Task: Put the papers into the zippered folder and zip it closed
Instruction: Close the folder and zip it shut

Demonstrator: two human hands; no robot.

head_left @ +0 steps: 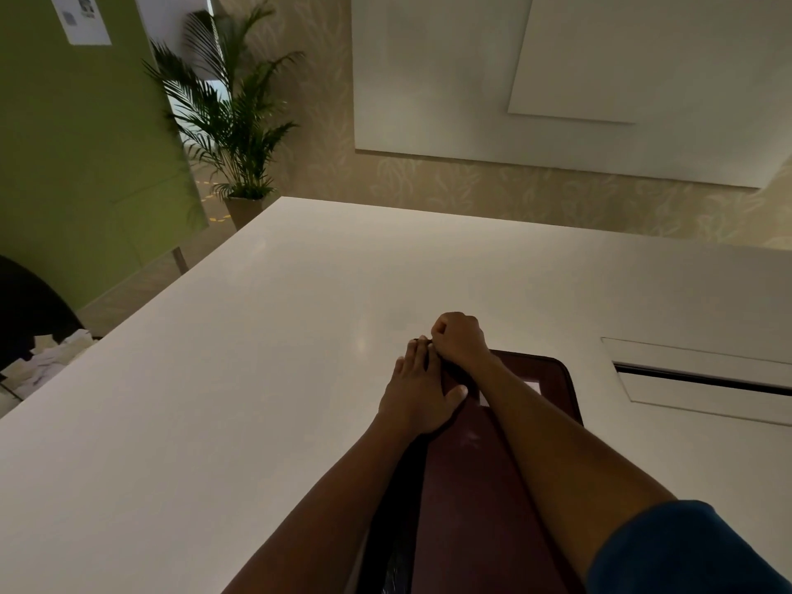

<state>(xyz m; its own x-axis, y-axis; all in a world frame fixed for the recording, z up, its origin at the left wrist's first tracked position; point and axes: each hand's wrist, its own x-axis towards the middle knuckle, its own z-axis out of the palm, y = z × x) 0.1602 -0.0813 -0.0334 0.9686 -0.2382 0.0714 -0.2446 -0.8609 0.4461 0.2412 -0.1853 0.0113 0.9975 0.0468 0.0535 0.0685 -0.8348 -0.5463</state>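
Observation:
A dark maroon zippered folder [535,379] lies closed on the white table [257,336], running from the near edge towards the middle. My left hand [418,392] presses flat on the folder's left edge, fingers straight and thumb lying on the cover. My right hand [460,340] is curled into a fist at the folder's far left corner, fingers pinched together right at the zip line; the zipper pull itself is hidden under the fingers. No loose papers show on the table.
A rectangular cable hatch [703,379] with a dark slot sits in the table to the right. A potted palm [231,122] stands beyond the table's far left corner. A dark chair and scattered papers [47,358] lie off the left edge.

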